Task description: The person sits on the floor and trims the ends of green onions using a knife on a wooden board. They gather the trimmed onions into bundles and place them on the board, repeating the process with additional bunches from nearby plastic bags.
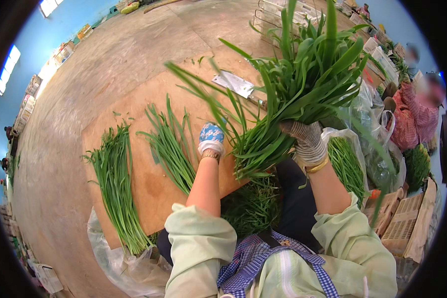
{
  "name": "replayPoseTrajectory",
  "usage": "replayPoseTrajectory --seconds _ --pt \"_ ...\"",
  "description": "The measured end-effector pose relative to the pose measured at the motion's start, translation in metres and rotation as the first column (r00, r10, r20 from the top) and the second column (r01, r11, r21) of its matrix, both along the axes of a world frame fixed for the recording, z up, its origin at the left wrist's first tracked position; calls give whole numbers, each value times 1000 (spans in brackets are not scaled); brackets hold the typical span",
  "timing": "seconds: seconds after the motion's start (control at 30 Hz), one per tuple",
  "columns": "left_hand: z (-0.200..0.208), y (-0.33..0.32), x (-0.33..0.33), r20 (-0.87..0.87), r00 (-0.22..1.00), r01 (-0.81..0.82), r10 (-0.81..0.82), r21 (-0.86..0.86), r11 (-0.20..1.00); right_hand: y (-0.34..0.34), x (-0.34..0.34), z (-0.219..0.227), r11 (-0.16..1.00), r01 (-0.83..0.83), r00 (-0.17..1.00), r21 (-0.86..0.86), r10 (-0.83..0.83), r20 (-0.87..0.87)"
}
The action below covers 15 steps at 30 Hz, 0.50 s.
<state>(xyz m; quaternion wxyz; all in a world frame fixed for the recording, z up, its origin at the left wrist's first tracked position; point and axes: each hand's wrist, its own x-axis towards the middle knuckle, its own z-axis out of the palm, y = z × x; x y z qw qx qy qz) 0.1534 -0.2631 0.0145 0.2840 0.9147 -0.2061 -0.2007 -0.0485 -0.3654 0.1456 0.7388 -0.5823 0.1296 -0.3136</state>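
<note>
The right hand [307,143] grasps a bunch [305,84] of greens above the board's [151,201] right edge. The left hand [212,135] is beside its leaves; whether it holds any, I cannot tell. A bundle [115,184] lies along the left edge, the knife [234,84] near the far edge.

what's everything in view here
board: 1, tan, centre
raised bunch: 1, green, over board's right
flat bunches: 2, green, board's left and middle
cleaver: 1, silver, board's far side
loose leaves: many, green, below board
bagged stems: one bag, green, right
clear plastic: uncounted, colourless, lower left and right
slatted crates: at least 2, tan, lower right
white crates: several, white, top
co-worker: 1 near, red clothing, right edge
left grip: 1, blue-patterned glove, over board
right grip: 1, grey glove, around raised bunch
</note>
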Motion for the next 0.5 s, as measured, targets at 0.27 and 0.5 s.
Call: replayPoseTrajectory --seconds 0.27,0.5 --pt "18 -89 -2 106 937 346 -332 -185 920 21 -2 23 964 108 993 -241 -116 -20" --pt "4 -34 3 324 834 550 -448 -413 726 6 -2 7 986 31 999 -162 -32 0"
